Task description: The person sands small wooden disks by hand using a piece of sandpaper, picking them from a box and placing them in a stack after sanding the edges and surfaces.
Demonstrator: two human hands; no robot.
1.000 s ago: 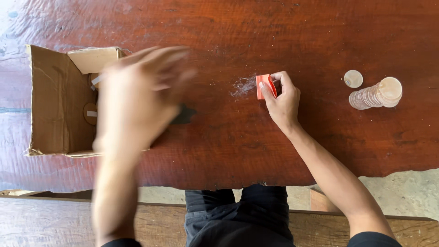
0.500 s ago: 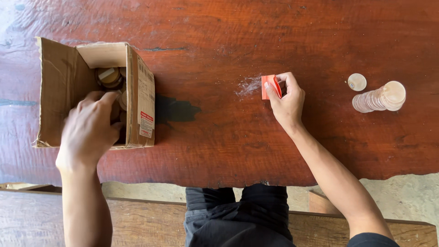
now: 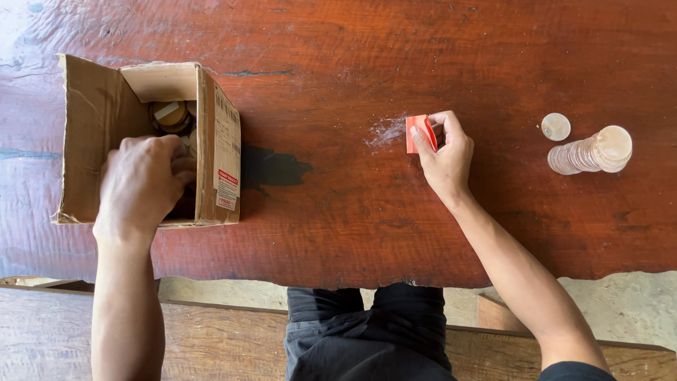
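Table: a wide table (image 3: 367, 233) of dark red-brown wood fills most of the view; its near edge is uneven, and a dark stain lies on the top just to the right of the box.
Bench: a wooden bench (image 3: 211, 339) runs below the near edge of the table, and the person's dark trousers show in the middle of it.
Box: an open cardboard box (image 3: 215, 152) stands on the left part of the table, its flaps turned outward; a label with a red band is on its right wall.
Left hand: the left hand (image 3: 141, 183) is inside the box, palm down, fingers curled inward toward the things in it. I cannot tell if the fingers hold something, because the back of the hand hides them.
Things in the box: a round brown piece (image 3: 169, 114) with a pale strip on top shows at the far end of the box, just above the fingers.
Right hand: the right hand (image 3: 444, 159) rests on the table right of the middle, well apart from the box. Its fingers are narrow and pinch a small folded red sheet (image 3: 419, 132), which stands on its edge on the wood.
Dust: a patch of pale powder (image 3: 384, 132) lies on the table just left of the red sheet.
Discs: a stack of thin pale discs (image 3: 589, 152) lies on its side near the right edge.
Single disc: one pale disc (image 3: 556, 127) lies flat just to the left of the stack.
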